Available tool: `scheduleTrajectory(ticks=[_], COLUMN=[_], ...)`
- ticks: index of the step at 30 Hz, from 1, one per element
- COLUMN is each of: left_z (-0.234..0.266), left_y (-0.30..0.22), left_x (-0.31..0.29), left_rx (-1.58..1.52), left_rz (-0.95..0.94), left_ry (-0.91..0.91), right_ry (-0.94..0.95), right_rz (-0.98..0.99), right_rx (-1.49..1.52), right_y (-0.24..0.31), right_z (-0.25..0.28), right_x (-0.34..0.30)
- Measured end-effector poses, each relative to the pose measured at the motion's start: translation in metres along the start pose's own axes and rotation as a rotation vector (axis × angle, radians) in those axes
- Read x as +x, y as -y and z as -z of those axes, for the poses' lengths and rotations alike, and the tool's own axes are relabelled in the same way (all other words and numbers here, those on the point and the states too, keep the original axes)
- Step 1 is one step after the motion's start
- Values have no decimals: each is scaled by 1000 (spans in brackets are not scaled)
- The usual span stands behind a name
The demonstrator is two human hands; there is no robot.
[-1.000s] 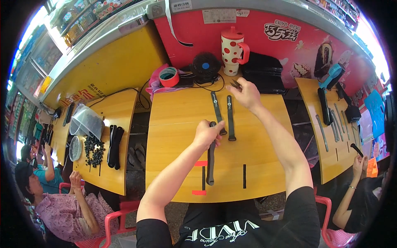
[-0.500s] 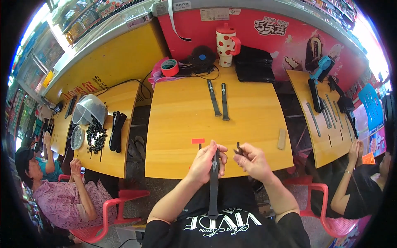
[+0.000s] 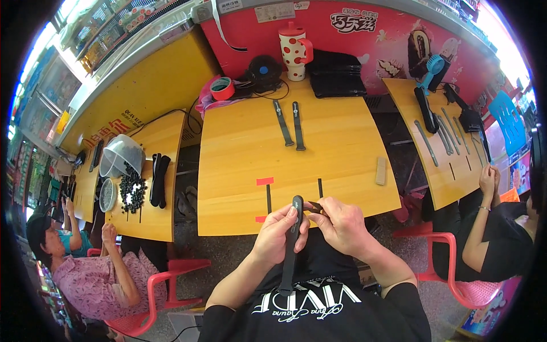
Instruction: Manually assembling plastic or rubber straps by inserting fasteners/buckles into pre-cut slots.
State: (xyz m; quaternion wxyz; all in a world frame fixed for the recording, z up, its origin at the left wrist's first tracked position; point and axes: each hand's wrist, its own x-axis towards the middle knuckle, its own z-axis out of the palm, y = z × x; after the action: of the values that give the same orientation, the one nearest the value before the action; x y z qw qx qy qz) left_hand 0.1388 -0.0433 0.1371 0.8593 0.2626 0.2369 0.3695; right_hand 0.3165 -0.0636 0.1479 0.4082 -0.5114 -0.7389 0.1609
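Note:
My left hand is closed around a long black strap with a rounded upper end, which hangs down in front of my shirt. Small light print shows near its top. Close by on the right, my right hand pinches a small dark tool, mostly hidden by the fingers, so its kind is unclear. The tool's tip reaches the strap's edge just below the rounded end; whether it touches cannot be seen. Farther up the table lie two similar straps, a left strap and a right strap.
Red tape pieces and dark strips mark the wooden table. A beige block lies at right. Behind stand a dotted cup, a tape roll and black pouches. Seated people work at both side tables.
My right hand has come left to the strap, bringing the tool to its edge. The strap's rounded end now shows above my left thumb. The whole view has shifted slightly.

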Motion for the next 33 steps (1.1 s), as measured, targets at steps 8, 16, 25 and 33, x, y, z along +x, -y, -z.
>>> scheduleTrajectory(ticks=[8, 16, 25, 33], left_z=[-1, 1, 6, 2], left_y=[-2, -1, 1, -3], left_x=[4, 6, 5, 4], left_rx=[42, 72, 590, 740], left_rz=[-7, 3, -82, -124], left_ry=[-4, -35, -211, -153], right_ry=[24, 41, 140, 46], right_rz=[12, 16, 17, 69], right_rx=[-73, -82, -164, -78], right_y=[-3, -3, -1, -10], right_z=[3, 2, 3, -2], right_x=[6, 9, 11, 9])
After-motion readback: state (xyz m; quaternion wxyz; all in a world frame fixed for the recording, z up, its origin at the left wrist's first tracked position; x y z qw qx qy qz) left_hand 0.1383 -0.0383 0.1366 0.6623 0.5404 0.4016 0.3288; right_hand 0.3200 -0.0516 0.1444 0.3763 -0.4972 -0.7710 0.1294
